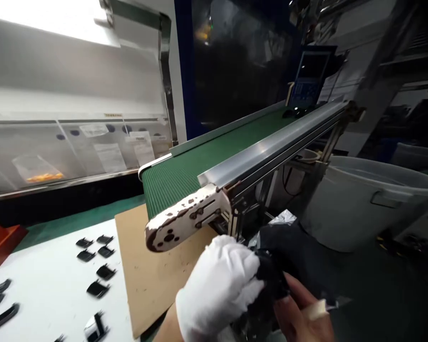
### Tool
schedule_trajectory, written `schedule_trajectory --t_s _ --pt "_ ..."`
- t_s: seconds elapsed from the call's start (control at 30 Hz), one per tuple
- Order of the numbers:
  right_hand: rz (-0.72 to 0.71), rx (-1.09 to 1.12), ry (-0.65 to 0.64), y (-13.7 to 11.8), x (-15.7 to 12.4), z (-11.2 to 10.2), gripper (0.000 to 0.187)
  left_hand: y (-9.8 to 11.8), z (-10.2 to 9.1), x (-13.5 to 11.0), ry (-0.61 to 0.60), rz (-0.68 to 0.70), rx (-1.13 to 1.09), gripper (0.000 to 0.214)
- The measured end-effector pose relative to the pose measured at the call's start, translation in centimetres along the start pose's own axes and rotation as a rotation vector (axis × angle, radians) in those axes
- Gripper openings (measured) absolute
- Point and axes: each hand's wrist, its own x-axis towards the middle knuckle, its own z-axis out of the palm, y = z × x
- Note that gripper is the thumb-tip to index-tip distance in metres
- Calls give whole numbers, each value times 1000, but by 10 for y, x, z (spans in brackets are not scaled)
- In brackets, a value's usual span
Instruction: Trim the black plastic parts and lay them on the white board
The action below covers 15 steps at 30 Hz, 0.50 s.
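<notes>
My left hand (pixel 219 287), in a white glove, is closed around a dark black plastic part (pixel 271 273) low in the picture, right of centre. My bare right hand (pixel 301 311) grips the same part from the right, fingers bent against it. A short pale beige piece (pixel 316 310) shows at the right fingers; I cannot tell whether it is a finger cover or something held. The part's lower outline blurs into dark material below. Just behind the hands lies a black bag-like sheet (pixel 299 251) with a shiny silver patch (pixel 284 217).
A green conveyor belt (pixel 214 149) with metal side rails slopes away ahead, dark parts (pixel 296 112) at its far end. Several small black parts (pixel 105 271) lie on a white table (pixel 46 280) beside brown cardboard (pixel 157 275). A large grey bin (pixel 342 204) stands at right.
</notes>
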Motion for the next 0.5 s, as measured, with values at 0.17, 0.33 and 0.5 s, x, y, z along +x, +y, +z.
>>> schedule_trajectory --t_s 0.17,0.33,0.5 --pt "164 -91 -183 20 -22 10 23 -5 52 -71 -18 -147 -58 11" --pt "387 5 -172 42 -28 16 28 -12 66 -86 -42 -169 -68 6" --pt "382 58 -50 45 -19 23 35 -26 60 -88 0 -154 -192 13"
